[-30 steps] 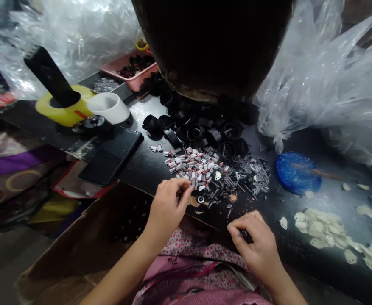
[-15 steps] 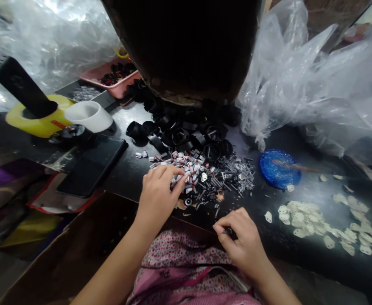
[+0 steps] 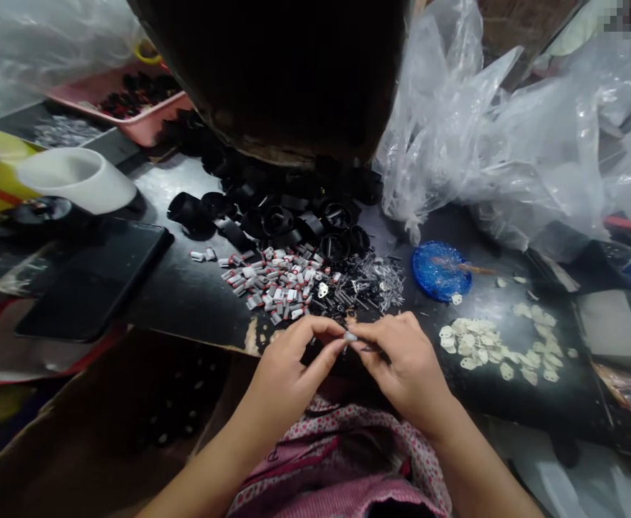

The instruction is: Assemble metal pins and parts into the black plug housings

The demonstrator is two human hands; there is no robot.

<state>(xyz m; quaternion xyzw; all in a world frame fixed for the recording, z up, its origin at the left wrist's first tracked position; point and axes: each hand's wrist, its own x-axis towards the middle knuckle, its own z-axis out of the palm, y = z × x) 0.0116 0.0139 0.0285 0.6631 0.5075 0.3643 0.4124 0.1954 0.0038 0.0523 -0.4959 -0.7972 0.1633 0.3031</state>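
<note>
In front of my body at the bench edge, my left hand point(image 3: 304, 360) and my right hand point(image 3: 404, 363) meet at the fingertips. A small white plastic piece point(image 3: 350, 336) sits pinched in the left fingers, and the right fingertips touch it. A small dark part point(image 3: 368, 348) shows partly under the right fingers; its kind is hidden. Just beyond lies a heap of white plastic pieces with red ends point(image 3: 283, 280). Beside that heap are small springs point(image 3: 342, 296) and a pile of thin grey pins point(image 3: 383, 277).
Black round housings point(image 3: 277, 219) are piled behind. On the right lie a blue lid point(image 3: 440, 270) with a stick and many cream-coloured flat plates point(image 3: 477, 342). A phone point(image 3: 93, 280), a white tape roll point(image 3: 78, 180) and a pink tray point(image 3: 147, 122) stand left. Plastic bags point(image 3: 455, 144) hang behind.
My left hand has left the white heap with a piece and moved right and down. My right hand has come up to meet it. The view has shifted to the right.
</note>
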